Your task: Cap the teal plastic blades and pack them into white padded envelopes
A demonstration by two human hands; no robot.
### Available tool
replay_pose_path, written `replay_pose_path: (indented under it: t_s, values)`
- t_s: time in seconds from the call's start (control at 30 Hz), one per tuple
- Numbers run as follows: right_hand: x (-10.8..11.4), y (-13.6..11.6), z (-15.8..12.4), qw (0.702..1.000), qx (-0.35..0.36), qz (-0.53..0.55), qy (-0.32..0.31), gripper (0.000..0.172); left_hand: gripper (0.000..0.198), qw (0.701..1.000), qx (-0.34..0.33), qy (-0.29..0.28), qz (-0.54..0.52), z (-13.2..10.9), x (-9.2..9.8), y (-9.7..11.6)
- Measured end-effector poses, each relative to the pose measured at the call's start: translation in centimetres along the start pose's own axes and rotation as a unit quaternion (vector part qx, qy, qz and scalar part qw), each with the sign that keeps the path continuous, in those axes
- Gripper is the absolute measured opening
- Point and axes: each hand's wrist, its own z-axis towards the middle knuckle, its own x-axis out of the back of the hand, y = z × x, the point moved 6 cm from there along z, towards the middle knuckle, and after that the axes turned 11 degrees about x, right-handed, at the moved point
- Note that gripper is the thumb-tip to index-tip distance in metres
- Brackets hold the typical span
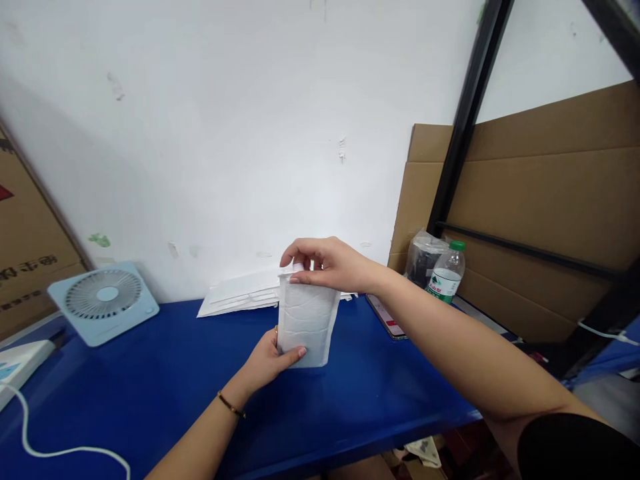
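A white padded envelope [307,320] stands upright just above the blue table. My left hand [273,360] grips its lower left side, the thumb across the front and the other fingers hidden behind. My right hand [330,263] is closed over the envelope's top edge, its thumb lying across the front of the mouth. Between the right fingers shows a bit of a small pale item [299,267], mostly hidden, so its kind cannot be made out. Behind the envelope, more white padded envelopes [240,293] lie stacked against the wall.
A light blue fan [105,300] sits at left, near a white device [25,367] with a white cable [70,452]. At right are a phone [385,317], a green-capped bottle [446,273] and a plastic-wrapped dark roll [423,260]. A black rack post [460,113] and cardboard [540,200] stand beyond.
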Motion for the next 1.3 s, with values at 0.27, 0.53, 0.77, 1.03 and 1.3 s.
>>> replay_pose_path:
  t_s: [0.27, 0.53, 0.77, 1.03, 1.3]
  values:
    - [-1.2, 2.7, -2.3, 0.987, -0.096, -0.11, -0.061, 0.027, 0.043, 0.997, -0.038, 0.06, -0.004, 0.3, 1.2, 0.4]
    - [4.3, 15.8, -14.8, 0.839, -0.398, 0.086, 0.36, 0.028, 0.049, 0.9, -0.18, 0.308, 0.252, -3.7, 1.7, 3.7]
    - [-1.5, 24.7, -18.0, 0.756, -0.52, 0.078, 0.39, 0.023, 0.031, 0.923, -0.1, 0.23, 0.29, -2.5, 1.2, 1.4]
    - [-2.2, 25.8, -14.6, 0.785, -0.529, -0.149, 0.286, 0.055, 0.033, 0.933, -0.066, 0.209, 0.285, -1.9, 1.2, 0.1]
    - [-8.2, 24.2, -5.1, 0.861, -0.462, -0.192, 0.093, 0.042, 0.041, 0.967, 0.008, 0.192, 0.166, -0.7, 2.2, -1.7]
